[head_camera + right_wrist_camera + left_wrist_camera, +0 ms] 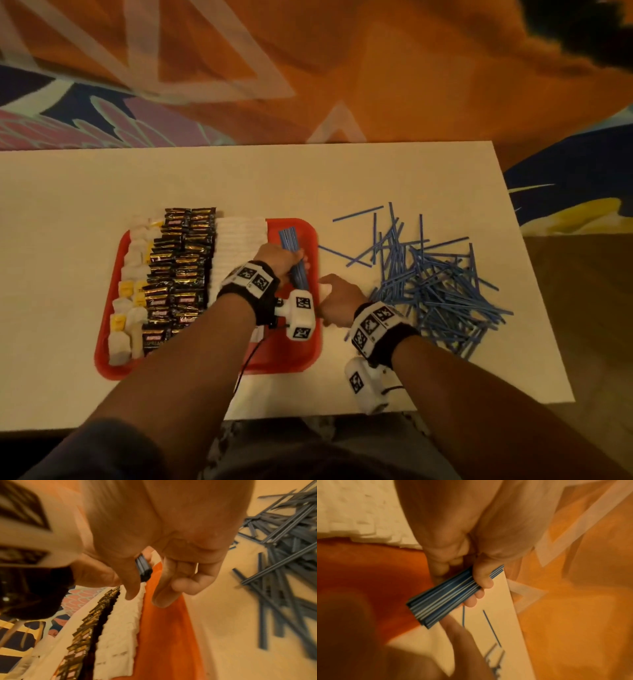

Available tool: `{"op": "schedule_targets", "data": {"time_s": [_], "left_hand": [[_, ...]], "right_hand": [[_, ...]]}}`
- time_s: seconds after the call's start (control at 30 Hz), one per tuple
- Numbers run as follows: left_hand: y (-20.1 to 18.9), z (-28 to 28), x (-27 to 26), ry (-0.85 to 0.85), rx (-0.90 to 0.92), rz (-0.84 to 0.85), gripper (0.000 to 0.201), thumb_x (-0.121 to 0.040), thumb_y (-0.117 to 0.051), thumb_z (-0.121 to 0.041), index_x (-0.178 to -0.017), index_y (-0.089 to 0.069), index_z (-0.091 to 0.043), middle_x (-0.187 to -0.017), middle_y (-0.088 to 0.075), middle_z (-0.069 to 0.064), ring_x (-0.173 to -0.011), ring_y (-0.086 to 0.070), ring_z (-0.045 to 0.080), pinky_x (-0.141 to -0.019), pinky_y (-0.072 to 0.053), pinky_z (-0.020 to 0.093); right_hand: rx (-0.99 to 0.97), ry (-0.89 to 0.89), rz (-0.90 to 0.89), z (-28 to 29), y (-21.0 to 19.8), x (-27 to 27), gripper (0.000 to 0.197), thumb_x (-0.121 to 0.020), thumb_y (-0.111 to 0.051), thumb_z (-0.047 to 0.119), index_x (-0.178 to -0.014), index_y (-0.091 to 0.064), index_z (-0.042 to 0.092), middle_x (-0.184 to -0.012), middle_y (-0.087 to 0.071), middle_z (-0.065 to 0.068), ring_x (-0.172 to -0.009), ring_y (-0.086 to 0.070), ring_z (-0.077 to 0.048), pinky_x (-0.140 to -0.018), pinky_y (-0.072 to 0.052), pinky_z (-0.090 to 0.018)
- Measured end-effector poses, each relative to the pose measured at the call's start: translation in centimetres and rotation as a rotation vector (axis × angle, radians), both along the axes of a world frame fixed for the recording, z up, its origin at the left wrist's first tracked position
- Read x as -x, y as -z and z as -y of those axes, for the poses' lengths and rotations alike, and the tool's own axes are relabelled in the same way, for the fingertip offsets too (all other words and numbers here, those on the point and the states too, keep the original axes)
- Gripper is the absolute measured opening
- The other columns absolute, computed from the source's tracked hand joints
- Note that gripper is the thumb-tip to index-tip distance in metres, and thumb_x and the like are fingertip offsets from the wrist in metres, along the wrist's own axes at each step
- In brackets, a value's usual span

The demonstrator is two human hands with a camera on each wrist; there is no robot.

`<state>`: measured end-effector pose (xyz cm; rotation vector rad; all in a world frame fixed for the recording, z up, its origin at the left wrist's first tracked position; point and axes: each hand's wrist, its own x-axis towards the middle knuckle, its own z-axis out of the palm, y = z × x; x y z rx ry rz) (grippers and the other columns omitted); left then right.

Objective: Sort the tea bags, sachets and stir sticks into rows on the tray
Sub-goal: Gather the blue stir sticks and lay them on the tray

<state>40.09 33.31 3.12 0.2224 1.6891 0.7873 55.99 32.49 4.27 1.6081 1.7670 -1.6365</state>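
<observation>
**Stir sticks gathered over the tray's last bare strip**

Tea bags, white with yellow tags, fill the leftmost row of the red tray, which sits on a pale table. Next to them come two rows of black and gold sachets, then a row of white sachets running to the far rim. Right of that row the tray floor is bare red, and over it the left hand grips a bundle of blue stir sticks, fingers and thumb curled round the bundle's middle; the left wrist view shows the sticks packed side by side with their ends roughly even. Just right of the tray's edge the right hand hovers near the bundle's near end, holding nothing, its fingers loosely curled with the forefinger and thumb pointing down. Farther right, a loose heap of blue stir sticks lies criss-crossed on the table, a few strays apart towards the tray
</observation>
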Motion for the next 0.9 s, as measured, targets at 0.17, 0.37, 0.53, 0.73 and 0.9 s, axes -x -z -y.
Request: {"op": "schedule_targets", "data": {"time_s": [0.17,0.37,0.53,0.73,0.9], "left_hand": [[1.2,-2.5,0.3,0.478,0.204,-0.456,0.034,-0.099,-0.059,-0.033,-0.113,-0.068,-0.004,-0.111,-0.065,0.006,-0.111,-0.062,0.029,-0.078,-0.053,0.031],[3.4,-4.6,0.1,0.505,0.257,-0.5,0.053,-0.09,-0.072,-0.033,-0.13,-0.059,0.0,-0.134,-0.059,0.018,-0.121,-0.057,0.034,-0.102,-0.048,0.042],[4.2,-4.7,-0.3,0.446,0.269,-0.577,0.063,-0.083,-0.079,-0.034,-0.133,-0.056,-0.003,-0.128,-0.062,0.017,-0.114,-0.061,0.034,-0.089,-0.053,0.036],[4.1,-5.0,-0.7,0.448,0.277,-0.648,0.06,-0.084,-0.078,-0.033,-0.129,-0.056,-0.001,-0.128,-0.062,0.017,-0.117,-0.06,0.033,-0.087,-0.051,0.033],[4.3,-4.6,-0.7,0.456,0.265,-0.689,0.054,-0.083,-0.079,-0.032,-0.124,-0.059,-0.003,-0.123,-0.064,0.016,-0.109,-0.064,0.032,-0.073,-0.048,0.029]], "right_hand": [[0.035,0.075,-0.007,-1.0,2.4,-3.4,0.057,-0.084,-0.073,0.025,-0.133,-0.045,0.018,-0.095,-0.072,-0.011,-0.076,-0.067,-0.019,-0.064,-0.054,-0.026],[0.05,0.11,-0.013,-0.9,4.3,-5.4,0.045,-0.084,-0.074,0.028,-0.122,-0.052,0.021,-0.09,-0.066,0.0,-0.081,-0.067,-0.017,-0.077,-0.054,-0.032],[0.051,0.126,-0.014,-0.8,4.5,-5.5,0.041,-0.083,-0.074,0.027,-0.119,-0.053,0.025,-0.094,-0.066,0.002,-0.083,-0.068,-0.016,-0.075,-0.055,-0.029],[0.047,0.125,-0.027,-0.7,4.5,-5.2,0.042,-0.083,-0.074,0.026,-0.119,-0.052,0.026,-0.09,-0.068,0.004,-0.081,-0.069,-0.013,-0.067,-0.052,-0.022],[0.035,0.122,-0.021,-0.7,4.5,-5.1,0.041,-0.083,-0.073,0.028,-0.119,-0.052,0.026,-0.09,-0.068,0.006,-0.086,-0.068,-0.013,-0.067,-0.049,-0.022]]}}
